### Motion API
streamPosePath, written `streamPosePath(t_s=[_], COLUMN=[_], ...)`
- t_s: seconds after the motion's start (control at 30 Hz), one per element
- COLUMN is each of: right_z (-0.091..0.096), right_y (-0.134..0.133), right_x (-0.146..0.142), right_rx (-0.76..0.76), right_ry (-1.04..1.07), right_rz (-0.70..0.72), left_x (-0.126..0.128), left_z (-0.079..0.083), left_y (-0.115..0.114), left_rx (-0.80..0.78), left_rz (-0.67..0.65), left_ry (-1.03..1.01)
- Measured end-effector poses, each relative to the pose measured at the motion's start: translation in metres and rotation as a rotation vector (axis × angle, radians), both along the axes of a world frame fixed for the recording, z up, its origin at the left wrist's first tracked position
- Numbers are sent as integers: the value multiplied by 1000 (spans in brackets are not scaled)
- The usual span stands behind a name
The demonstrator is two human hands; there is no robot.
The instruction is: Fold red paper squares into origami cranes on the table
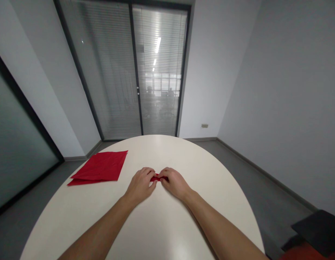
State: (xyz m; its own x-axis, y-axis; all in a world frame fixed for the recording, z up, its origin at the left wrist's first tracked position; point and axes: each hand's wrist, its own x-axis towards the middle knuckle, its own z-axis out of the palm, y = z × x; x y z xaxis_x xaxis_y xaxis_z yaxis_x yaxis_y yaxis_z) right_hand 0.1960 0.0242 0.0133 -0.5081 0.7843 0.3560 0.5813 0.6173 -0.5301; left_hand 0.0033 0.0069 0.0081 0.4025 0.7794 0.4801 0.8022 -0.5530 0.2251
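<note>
Over the middle of the white round table (156, 224), my two hands meet at a small piece of red folded material (158, 177). My left hand (142, 184) pinches its left end between thumb and fingers. At the other end, my right hand (174, 182) grips it the same way. Only a short stretch of red shows between the fingertips; the rest is covered by my hands, and I cannot tell if it is paper or cloth. Farther left lies a larger red folded sheet (99, 166), creased, its layers slightly apart along the near edge.
The table's curved rim runs around the far side and right. Beyond it stand glass panels with blinds (159, 108) and a plain wall with a socket (204, 126). A dark object (319, 231) above something red-orange is at the lower right, beside the table.
</note>
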Motion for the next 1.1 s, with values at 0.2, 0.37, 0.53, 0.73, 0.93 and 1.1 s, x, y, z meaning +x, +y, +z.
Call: streamPosePath(t_s=[0.2, 0.37, 0.53, 0.73, 0.93, 1.1], right_z=[-2, -4, -2, 0, 1, -2], right_y=[-1, 0, 0, -1, -1, 3], right_x=[-1, 1, 2, 2, 3, 5], right_rx=[-13, 5, 17, 0, -47, -115], right_ry=[5, -76, -112, -99, -40, 118], right_rz=[-35, -98, -97, -119, -121, -126], left_x=[0, 1, 2, 1, 0, -1], left_z=[0, 2, 2, 5, 3, 4], left_y=[1, 1, 1, 0, 0, -1], left_rx=[3, 4, 12, -54, -16, 125], left_rz=[-7, 16, 43, 71, 78, 42], left_ry=[18, 37, 27, 59, 28, -58])
